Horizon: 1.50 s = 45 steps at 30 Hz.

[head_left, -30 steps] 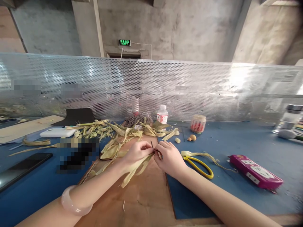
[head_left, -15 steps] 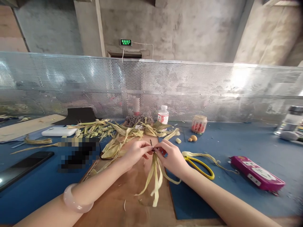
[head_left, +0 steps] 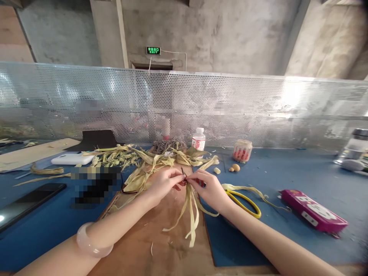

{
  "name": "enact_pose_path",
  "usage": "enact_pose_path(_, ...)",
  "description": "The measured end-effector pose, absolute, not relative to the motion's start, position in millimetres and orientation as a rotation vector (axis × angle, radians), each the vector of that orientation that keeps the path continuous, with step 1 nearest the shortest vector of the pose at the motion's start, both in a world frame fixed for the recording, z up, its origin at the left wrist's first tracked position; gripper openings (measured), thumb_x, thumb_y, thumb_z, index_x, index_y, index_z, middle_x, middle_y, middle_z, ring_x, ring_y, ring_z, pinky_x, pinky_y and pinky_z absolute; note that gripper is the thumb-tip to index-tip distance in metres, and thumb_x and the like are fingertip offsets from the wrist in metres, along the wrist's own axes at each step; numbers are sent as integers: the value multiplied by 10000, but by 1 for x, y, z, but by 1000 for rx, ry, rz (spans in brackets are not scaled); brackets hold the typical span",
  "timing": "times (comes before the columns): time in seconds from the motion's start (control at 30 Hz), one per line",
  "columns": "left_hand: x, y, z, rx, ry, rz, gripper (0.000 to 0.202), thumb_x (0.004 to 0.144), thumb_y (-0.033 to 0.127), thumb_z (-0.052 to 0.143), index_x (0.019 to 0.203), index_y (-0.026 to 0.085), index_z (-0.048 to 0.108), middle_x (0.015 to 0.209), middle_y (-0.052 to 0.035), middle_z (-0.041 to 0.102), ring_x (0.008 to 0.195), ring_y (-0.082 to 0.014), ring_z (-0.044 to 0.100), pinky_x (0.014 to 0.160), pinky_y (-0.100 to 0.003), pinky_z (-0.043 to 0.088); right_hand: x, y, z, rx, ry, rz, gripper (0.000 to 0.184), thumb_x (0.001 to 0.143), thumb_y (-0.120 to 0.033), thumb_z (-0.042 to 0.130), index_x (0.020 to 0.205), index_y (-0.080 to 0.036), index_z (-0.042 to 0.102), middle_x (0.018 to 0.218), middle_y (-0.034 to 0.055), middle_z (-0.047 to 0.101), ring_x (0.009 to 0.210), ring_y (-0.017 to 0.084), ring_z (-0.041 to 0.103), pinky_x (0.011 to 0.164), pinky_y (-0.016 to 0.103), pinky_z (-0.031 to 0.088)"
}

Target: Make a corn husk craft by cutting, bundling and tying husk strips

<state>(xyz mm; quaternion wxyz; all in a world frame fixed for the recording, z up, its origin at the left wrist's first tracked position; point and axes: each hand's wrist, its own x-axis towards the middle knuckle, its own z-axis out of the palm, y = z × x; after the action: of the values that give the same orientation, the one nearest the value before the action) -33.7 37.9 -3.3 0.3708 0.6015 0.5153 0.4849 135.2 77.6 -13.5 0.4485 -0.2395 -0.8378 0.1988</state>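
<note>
Centrally, over the brown board (head_left: 138, 249), your left hand (head_left: 169, 184) and right hand (head_left: 209, 188) meet at the fingertips, both pinching the gathered top of the husk strips (head_left: 192, 212), whose pale ends hang down toward you while a dark strand (head_left: 182, 171) pokes up between your fingers; its exact wrap is too small to tell. Beyond your hands lies the husk pile (head_left: 140, 172), the bottle (head_left: 198, 139) upright behind its right end. By your right forearm, a yellow loop (head_left: 248, 205) lies on the blue mat (head_left: 276, 237), the purple case (head_left: 313, 211) farther right.
</note>
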Motion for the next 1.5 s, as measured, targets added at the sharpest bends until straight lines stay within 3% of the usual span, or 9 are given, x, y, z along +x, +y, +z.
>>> enact_pose_path(0.57,-32,34,-1,1632,1254,1272,151,780,303,566,764,170,637,717,5,594,695,-126,556,664,-242,454,137,88,-18,-638,-2007,442,47,801,-236,621,786,-193,631,704,-9,575,623,124,503,579,234,427)
enact_pose_path(1.0,-31,36,-4,1565,1265,1308,174,781,309,587,748,154,658,710,-13,620,720,-137,564,676,-243,447,138,82,-15,-559,-2068,442,108,816,-152,550,845,-180,651,762,25,575,665,132,549,621,247,463)
enact_pose_path(1.23,-30,34,0,1629,1279,1288,161,780,281,586,716,148,652,683,-10,625,689,-129,565,681,-245,449,137,79,-12,-648,-2038,481,25,789,-176,598,765,-179,602,685,-2,565,618,125,515,588,239,442)
enact_pose_path(1.5,-32,37,-5,1610,1318,1317,191,774,328,598,730,152,658,694,-15,622,699,-138,559,668,-249,439,138,74,-9,-568,-2071,530,135,799,-116,514,833,-164,636,770,26,575,677,128,545,649,249,463)
